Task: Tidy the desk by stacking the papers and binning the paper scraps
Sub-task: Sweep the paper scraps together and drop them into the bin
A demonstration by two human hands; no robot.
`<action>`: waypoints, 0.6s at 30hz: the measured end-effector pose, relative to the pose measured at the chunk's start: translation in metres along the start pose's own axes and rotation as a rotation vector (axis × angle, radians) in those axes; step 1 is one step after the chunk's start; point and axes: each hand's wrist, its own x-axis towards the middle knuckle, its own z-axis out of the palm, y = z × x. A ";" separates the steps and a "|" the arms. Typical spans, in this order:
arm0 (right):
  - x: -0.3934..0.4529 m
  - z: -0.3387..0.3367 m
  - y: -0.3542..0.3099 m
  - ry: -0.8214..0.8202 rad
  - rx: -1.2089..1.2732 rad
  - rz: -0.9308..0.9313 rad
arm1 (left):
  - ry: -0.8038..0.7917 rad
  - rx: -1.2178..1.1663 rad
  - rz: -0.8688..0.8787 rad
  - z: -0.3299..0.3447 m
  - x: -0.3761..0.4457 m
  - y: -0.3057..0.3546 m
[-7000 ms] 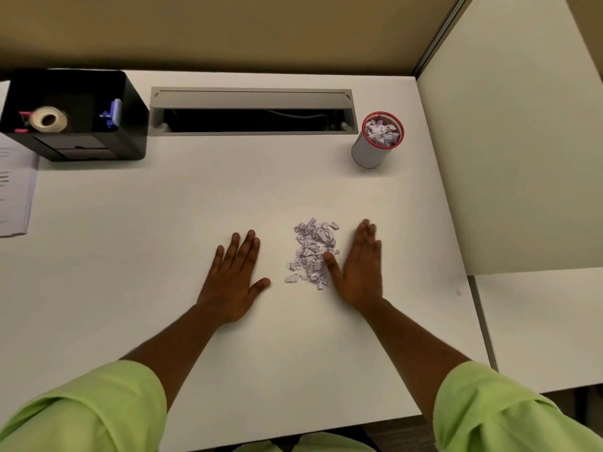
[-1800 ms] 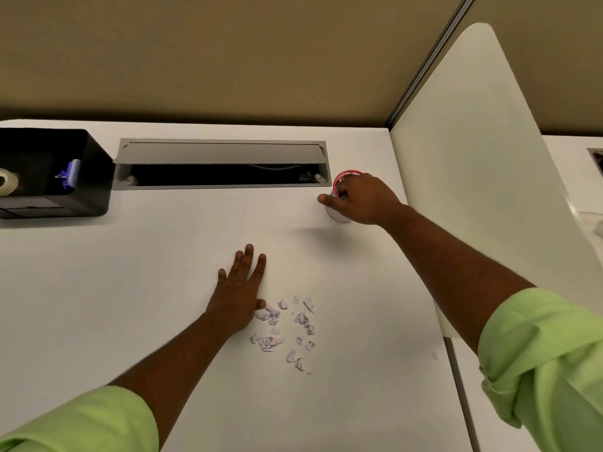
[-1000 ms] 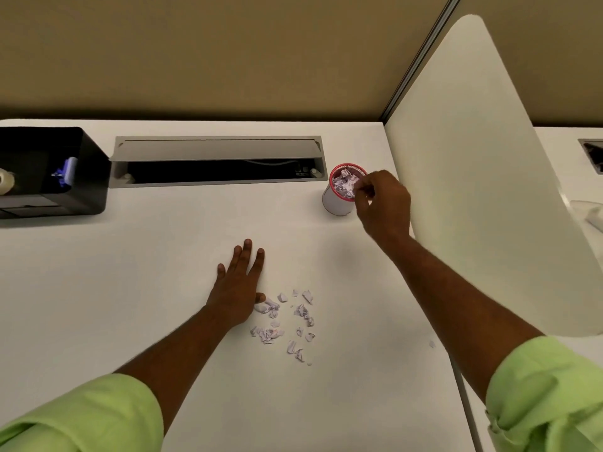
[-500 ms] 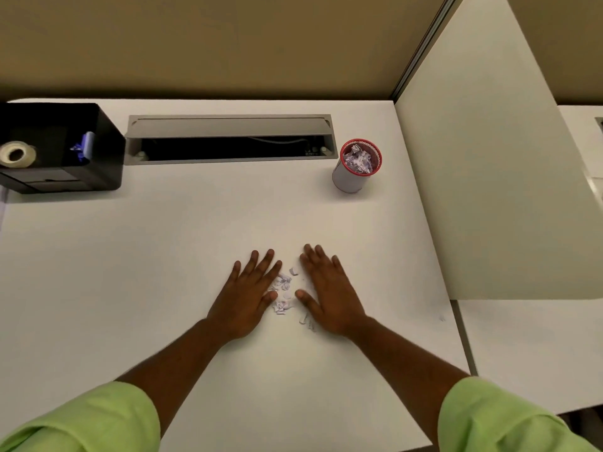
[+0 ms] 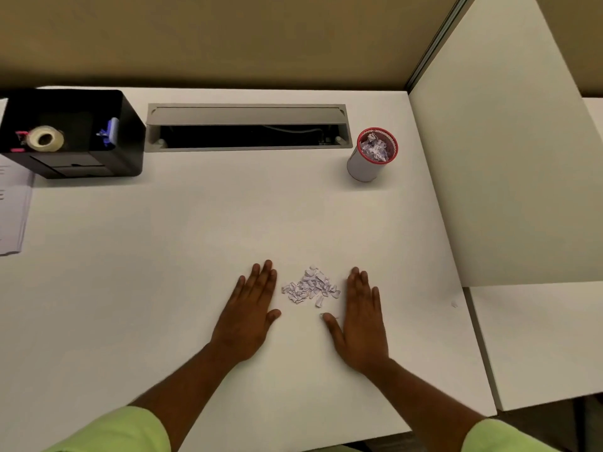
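A small heap of pale lilac paper scraps [image 5: 310,287] lies on the white desk [image 5: 163,272] near its front. My left hand [image 5: 251,309] lies flat on the desk just left of the heap, fingers straight. My right hand [image 5: 360,316] lies flat just right of it, with one stray scrap by its thumb. Neither hand holds anything. A small round bin with a red rim [image 5: 372,154] stands at the back right, filled with scraps. A stack of printed papers [image 5: 13,210] shows at the far left edge, partly cut off.
A black desk organiser [image 5: 75,133] with a tape roll stands at the back left. A grey cable tray with an open slot [image 5: 248,128] runs along the back. A white divider panel [image 5: 509,164] walls off the right side. A single scrap [image 5: 454,304] lies near the right edge.
My right hand came back from the bin to the desk. Both hands swept the scattered scraps into a tight heap, then drew apart, leaving the heap uncovered between them.
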 end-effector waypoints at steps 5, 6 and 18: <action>0.005 0.017 -0.050 -0.058 -0.058 0.076 | -0.055 0.079 0.090 0.010 0.005 0.020; 0.010 0.019 -0.057 -0.076 -0.056 0.073 | -0.060 0.077 0.098 0.011 0.008 0.024; 0.060 -0.002 -0.028 0.023 0.199 -0.223 | -0.003 0.103 0.003 -0.010 0.004 -0.035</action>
